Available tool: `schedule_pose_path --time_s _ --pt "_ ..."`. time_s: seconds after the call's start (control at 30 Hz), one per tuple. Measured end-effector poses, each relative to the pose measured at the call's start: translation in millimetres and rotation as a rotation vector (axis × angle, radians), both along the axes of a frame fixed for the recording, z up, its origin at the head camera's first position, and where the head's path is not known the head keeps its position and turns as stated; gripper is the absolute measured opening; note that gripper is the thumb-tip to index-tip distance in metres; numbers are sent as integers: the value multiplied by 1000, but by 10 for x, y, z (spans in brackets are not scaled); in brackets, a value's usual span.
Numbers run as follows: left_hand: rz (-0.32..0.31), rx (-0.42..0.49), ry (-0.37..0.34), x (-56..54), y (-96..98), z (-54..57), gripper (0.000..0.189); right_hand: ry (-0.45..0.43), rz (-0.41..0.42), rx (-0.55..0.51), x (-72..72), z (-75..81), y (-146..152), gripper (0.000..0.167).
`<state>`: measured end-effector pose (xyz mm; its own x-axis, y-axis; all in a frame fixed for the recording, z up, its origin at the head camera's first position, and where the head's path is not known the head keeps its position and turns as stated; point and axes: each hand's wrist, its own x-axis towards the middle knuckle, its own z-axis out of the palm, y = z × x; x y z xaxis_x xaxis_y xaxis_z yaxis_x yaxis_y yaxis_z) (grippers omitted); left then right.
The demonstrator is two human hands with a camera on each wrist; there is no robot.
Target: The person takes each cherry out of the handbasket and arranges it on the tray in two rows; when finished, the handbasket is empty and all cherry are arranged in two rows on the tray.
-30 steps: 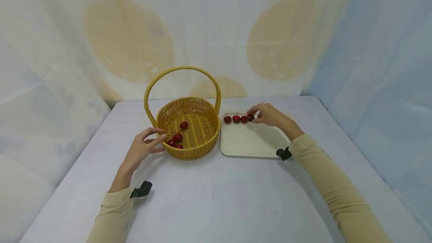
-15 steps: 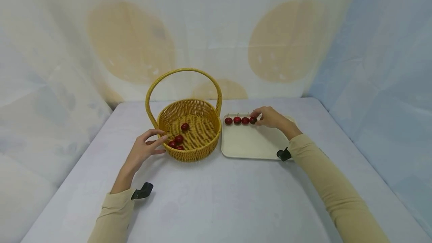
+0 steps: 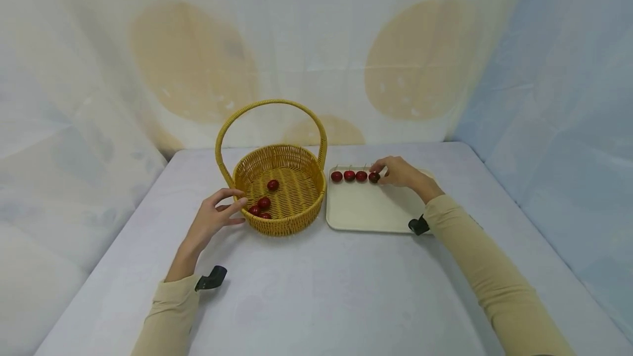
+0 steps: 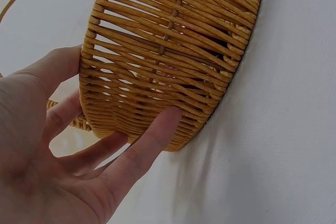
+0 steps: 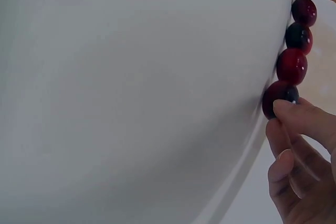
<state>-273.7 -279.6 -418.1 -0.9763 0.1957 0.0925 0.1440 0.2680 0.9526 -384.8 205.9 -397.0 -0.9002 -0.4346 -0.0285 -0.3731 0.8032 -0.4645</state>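
Note:
My right hand [image 3: 399, 172] pinches a dark red cherry [image 5: 273, 96] between thumb and fingertips. That cherry sits at the right end of a row of several cherries [image 5: 292, 66] along the far edge of a cream tray [image 3: 363, 207]. A thin stem runs across the fingers in the right wrist view. My left hand [image 3: 211, 217] is at the near left side of a yellow wicker basket [image 4: 163, 51], its relaxed, spread fingers touching the rim and outer wall. Inside the basket lie several more cherries [image 3: 264, 202], mostly at the near left, one [image 3: 273, 185] nearer the middle.
The basket's tall arched handle [image 3: 271, 101] rises above it. Basket and tray stand side by side on a white-covered table [image 3: 306, 290]. Patterned curtains [image 3: 311, 32] close off the back and both sides. A black wrist mount [image 3: 211, 278] sticks out from the left sleeve.
The whole view shifts slightly. The right hand stays with the cherry at the row's end, with only a slight adjustment of the fingers. The left hand keeps its place at the basket.

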Motion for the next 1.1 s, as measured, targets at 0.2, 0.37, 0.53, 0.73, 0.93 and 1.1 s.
schedule_pose_path --time_s 0.2,0.37,0.53,0.73,0.93,1.1 --pt "2 -8 2 -19 -4 15 54 31 33 -23 15 139 -29 38" --pt "5 -21 -8 -22 -29 -12 50 63 78 -42 96 323 -179 33" --pt "14 -26 -24 -18 -66 -58 50 84 131 -31 190 490 -419 27" --pt "9 -29 -8 10 -38 -41 52 135 213 -21 272 623 -678 22" --pt "-1 -18 5 35 0 -16 48 128 264 -32 329 682 -880 23" --pt "7 -21 6 17 15 -7 49 88 303 -44 369 716 -1033 25"
